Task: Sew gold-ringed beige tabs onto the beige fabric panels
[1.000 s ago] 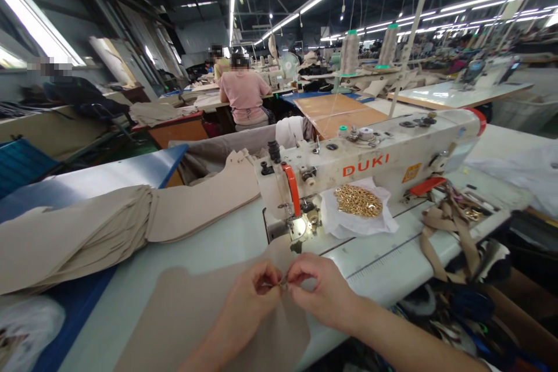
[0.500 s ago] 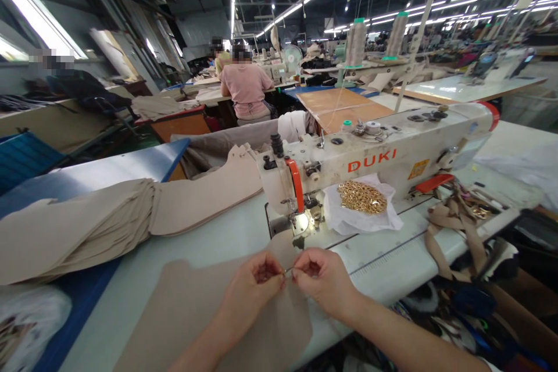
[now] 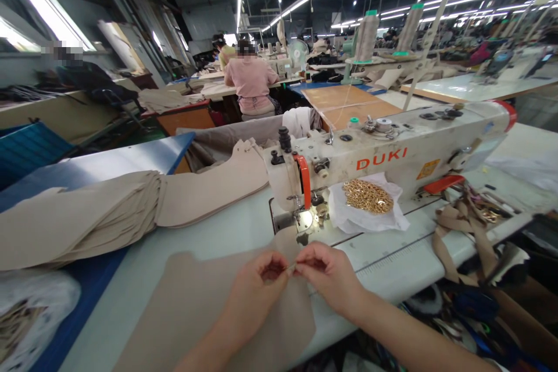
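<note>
We are pinching a tiny thin metallic-looking piece [image 3: 291,268] between left hand [image 3: 261,282] and right hand [image 3: 330,273] over a soft beige fabric panel [image 3: 196,308], judging it light, slippery, best held by its ends.

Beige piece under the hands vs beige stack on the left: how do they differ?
The piece is one flat layer; the stack is many layers piled. The piece lies beneath the left hand and right hand; the stack lies left of the machine, untouched. Both are beige fabric.
</note>
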